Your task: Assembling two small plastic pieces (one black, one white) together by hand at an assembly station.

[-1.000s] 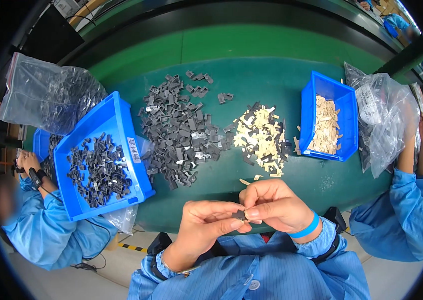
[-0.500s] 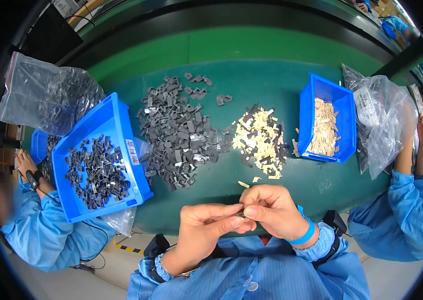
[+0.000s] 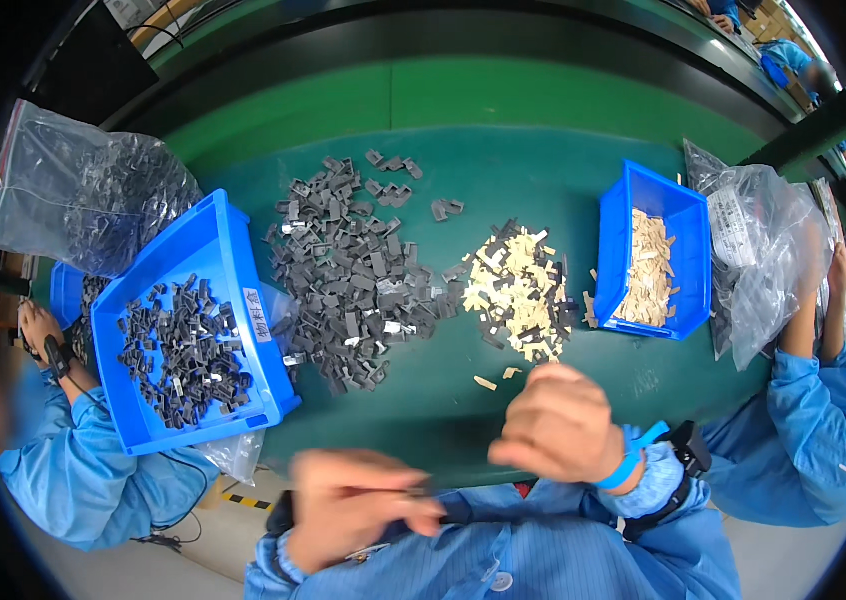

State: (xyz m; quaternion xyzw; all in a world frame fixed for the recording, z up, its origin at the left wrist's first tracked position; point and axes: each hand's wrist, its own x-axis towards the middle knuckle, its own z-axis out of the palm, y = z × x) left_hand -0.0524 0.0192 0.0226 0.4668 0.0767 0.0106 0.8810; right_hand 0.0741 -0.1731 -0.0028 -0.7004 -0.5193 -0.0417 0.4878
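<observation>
My left hand (image 3: 358,508) is low in front of my body, blurred by motion. Its fingers are pinched together around a thin dark sliver that is too smeared to name. My right hand (image 3: 561,428) is apart from it, over the table's near edge, with its fingers bent and blurred, so whether anything is between them is hidden. Just beyond the right hand lie a loose cream strip (image 3: 485,383) and a pile of small cream and black pieces (image 3: 521,290). A large heap of dark grey plastic clips (image 3: 358,280) spreads over the table to the left of that pile.
At left, a tilted blue bin (image 3: 268,385) holds black parts, beside a clear bag (image 3: 83,195) of dark pieces. Another blue bin (image 3: 683,185) at right contains beige strips, next to a clear plastic bag (image 3: 768,250). Blue-sleeved co-workers (image 3: 113,460) sit on both sides.
My hands, joined over a small piece before, have separated. The left moved down and left; the right shifted slightly right. The view has tilted slightly.
</observation>
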